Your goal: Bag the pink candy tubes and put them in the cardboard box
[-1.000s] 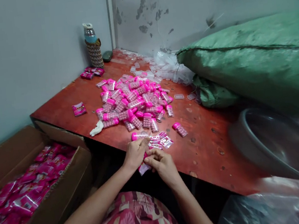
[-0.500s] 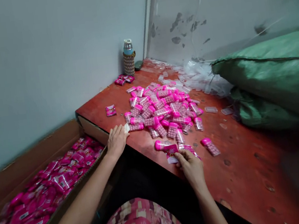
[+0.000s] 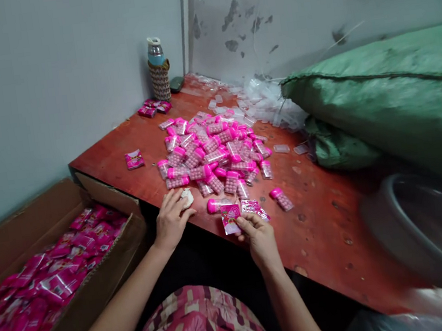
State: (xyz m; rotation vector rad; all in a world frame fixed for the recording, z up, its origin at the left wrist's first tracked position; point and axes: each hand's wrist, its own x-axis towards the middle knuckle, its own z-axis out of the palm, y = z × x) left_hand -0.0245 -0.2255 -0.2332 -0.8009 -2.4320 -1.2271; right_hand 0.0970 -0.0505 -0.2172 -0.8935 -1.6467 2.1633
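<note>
Cardboard box (image 3: pixel 29 223) holds pink sachets (image 3: pixel 56 274).

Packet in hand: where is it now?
Head view, centre: the packet is in the right hand at the near edge of the table, just before a lone tube.

— Where does the view look from?
— The person's head, facing forward and down across the tabletop (image 3: pixel 317 218) toward the wall corner (image 3: pixel 185 23).
— How near?
— Close: the left hand (image 3: pixel 171 221) and right hand (image 3: pixel 259 236) sit mid-frame at its near edge.
</note>
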